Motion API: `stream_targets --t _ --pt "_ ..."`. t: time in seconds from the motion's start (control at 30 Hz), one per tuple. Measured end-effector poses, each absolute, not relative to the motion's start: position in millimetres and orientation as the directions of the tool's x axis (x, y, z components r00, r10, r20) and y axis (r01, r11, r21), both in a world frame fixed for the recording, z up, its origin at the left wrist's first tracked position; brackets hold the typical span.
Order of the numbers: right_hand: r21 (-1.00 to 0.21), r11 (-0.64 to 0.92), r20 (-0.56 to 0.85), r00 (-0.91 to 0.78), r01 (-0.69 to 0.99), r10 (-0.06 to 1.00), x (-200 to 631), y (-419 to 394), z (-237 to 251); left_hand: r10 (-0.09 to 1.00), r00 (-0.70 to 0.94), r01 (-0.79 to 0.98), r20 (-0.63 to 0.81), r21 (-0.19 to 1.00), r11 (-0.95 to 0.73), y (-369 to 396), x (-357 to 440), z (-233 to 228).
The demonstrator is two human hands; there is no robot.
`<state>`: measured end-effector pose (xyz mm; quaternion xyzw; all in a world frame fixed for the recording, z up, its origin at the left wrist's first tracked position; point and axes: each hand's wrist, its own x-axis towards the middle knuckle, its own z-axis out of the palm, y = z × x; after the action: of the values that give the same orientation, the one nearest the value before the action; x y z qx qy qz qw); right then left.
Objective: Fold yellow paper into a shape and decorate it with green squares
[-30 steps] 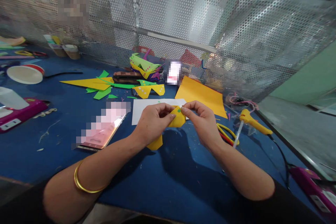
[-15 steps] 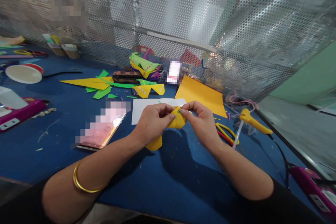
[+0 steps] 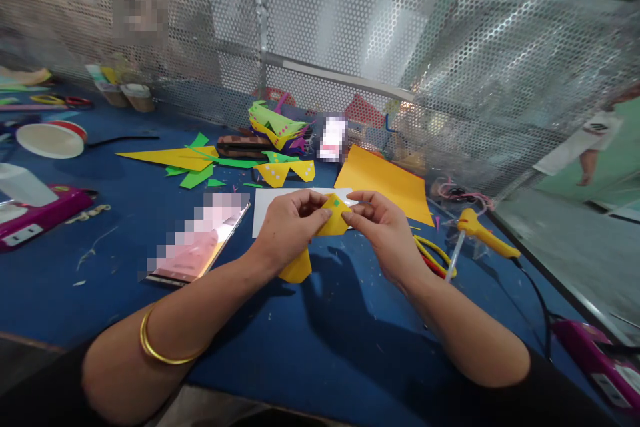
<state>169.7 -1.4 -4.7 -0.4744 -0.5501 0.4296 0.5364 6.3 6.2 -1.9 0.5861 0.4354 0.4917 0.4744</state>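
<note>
Both my hands are over the blue table around a yellow paper mask cut-out (image 3: 334, 223), which has a small green square near its top point. My left hand (image 3: 287, 230) pinches it between thumb and fingers, and another yellow lobe hangs out below that hand. At the right edge my right hand (image 3: 383, 230) has its thumb and fingertips closed on the paper. Behind the hands lies a white sheet (image 3: 265, 210), partly hidden. A finished-looking yellow mask with pale dots (image 3: 283, 173) lies farther back.
A phone (image 3: 200, 240) lies left, beside a purple power strip (image 3: 50, 210). Yellow and green scraps (image 3: 195, 159) and stacked masks (image 3: 277, 123) are farther back. To the right are an orange-yellow sheet (image 3: 385, 180), scissors (image 3: 434, 253) and a yellow glue gun (image 3: 487, 233). A perforated metal screen (image 3: 345, 27) stands behind.
The yellow cut-out has turned so its green square faces me more plainly. My right fingertips have shifted from its top point to its right edge. A person has appeared at far right.
</note>
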Motion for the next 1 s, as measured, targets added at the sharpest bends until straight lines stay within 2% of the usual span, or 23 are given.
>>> stream_targets --t 0.13,0.5,0.77,1.0 --pt "-0.981 0.189 0.189 0.005 0.035 0.982 166.8 -3.4 -6.5 0.974 0.142 0.005 0.174 0.984 -0.177 3.9 6.1 5.1" --pt "-0.981 0.187 0.185 -0.036 0.056 0.982 162.1 -9.2 -8.1 0.97 0.103 0.191 0.22 0.953 -0.236 4.4 4.0 7.1" --pt "-0.98 0.195 0.194 -0.02 0.046 0.981 162.2 -8.2 -8.4 0.972 0.088 0.189 0.217 0.955 -0.23 3.4 3.3 6.9" --pt "-0.982 0.186 0.184 -0.036 0.045 0.982 161.8 -7.2 -12.0 0.966 0.119 0.257 0.231 0.932 -0.255 4.4 2.9 7.8"
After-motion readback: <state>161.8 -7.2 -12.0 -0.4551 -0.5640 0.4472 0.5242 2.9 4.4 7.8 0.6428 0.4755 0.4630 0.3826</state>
